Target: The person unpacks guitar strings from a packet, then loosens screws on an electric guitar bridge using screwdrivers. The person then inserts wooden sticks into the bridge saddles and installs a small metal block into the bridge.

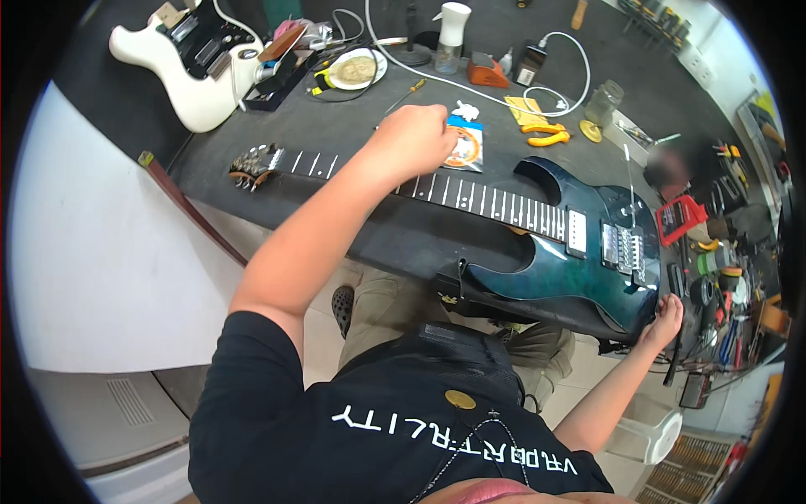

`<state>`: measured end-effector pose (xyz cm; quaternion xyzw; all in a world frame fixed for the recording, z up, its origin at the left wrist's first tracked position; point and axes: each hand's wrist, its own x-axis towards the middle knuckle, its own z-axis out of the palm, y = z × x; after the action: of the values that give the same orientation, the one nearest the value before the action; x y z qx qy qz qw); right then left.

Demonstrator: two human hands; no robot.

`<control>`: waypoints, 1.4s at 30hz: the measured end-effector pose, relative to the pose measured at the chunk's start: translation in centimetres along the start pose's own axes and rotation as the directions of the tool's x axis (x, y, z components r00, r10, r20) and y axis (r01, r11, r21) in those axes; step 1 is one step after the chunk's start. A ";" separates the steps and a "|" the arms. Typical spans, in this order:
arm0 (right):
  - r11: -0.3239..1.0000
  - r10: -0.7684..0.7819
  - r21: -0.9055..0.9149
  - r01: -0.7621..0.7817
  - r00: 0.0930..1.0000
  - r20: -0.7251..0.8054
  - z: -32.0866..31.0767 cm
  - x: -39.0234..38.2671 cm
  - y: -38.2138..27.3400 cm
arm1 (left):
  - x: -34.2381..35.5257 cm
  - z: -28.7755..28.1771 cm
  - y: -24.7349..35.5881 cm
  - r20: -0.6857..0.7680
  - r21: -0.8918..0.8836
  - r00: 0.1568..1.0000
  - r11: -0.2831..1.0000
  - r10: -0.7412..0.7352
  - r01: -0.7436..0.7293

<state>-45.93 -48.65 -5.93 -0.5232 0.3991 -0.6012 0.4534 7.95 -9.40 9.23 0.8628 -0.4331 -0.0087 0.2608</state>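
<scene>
A dark blue-green electric guitar (pixel 554 273) lies face up on the dark workbench, its neck (pixel 470 195) running left to the headstock (pixel 250 166). My left hand (pixel 413 139) is closed above the far side of the neck, fingers curled down beside a blue and white packet (pixel 467 144); what they hold, if anything, is hidden. A crumpled white piece (pixel 465 111) sits just beyond that packet. At the lower right edge of the guitar body, my right hand (pixel 664 322) has its fingers curled together; whatever is between them cannot be made out.
A white guitar body (pixel 180 59) rests at the far left. Along the back stand a plate (pixel 357 69), a white-topped bottle (pixel 452 34) and a glass jar (pixel 604 102). Yellow-handled pliers (pixel 546 134) and a white cable (pixel 579 63) lie nearby. Several tools crowd the right side around a red case (pixel 680 218).
</scene>
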 end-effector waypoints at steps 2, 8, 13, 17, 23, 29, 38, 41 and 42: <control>1.000 -0.017 0.021 0.017 1.000 0.001 -0.6 0.0 0.2 | 4.3 2.5 1.7 0.172 0.154 0.983 0.987 -0.068 0.041; 0.999 -0.013 0.049 0.012 1.000 0.019 0.1 -1.1 0.1 | 8.8 6.5 4.1 0.412 0.410 0.840 0.895 -0.353 0.176; 0.995 -0.035 0.099 0.030 0.998 0.052 0.5 -1.5 -0.7 | 9.6 4.8 1.7 0.421 0.235 0.787 0.892 -0.452 0.387; 1.000 -0.021 0.014 0.022 0.996 -0.092 2.1 -3.5 -3.2 | 7.2 0.0 0.6 0.216 -0.186 0.950 0.946 -0.225 0.266; 0.933 -0.336 0.063 0.355 0.794 0.507 18.3 -17.4 -18.3 | -3.9 -0.6 3.3 0.042 -0.985 0.940 -0.145 0.340 0.096; 0.949 -0.209 0.059 0.309 0.478 0.853 29.6 -24.8 -20.9 | -9.2 1.4 5.1 0.009 -0.947 0.901 -0.285 0.434 0.147; 0.959 -0.109 -0.045 0.281 0.512 0.852 30.6 -25.9 -20.9 | -10.4 2.0 3.8 -0.011 -0.967 0.918 -0.238 0.397 0.092; 0.969 0.047 -0.161 0.188 0.499 0.865 30.5 -25.8 -20.9 | -10.8 1.7 3.7 0.038 -0.981 0.909 -0.157 0.414 0.113; 0.972 0.060 -0.165 0.168 0.501 0.863 30.5 -25.9 -20.8 | -10.7 1.9 3.4 0.042 -0.980 0.909 -0.159 0.415 0.118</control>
<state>-17.26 -18.29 11.15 -0.8133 0.1689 -0.2241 0.5098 -1.69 -3.88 6.88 0.2891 -0.4127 -0.4528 0.7356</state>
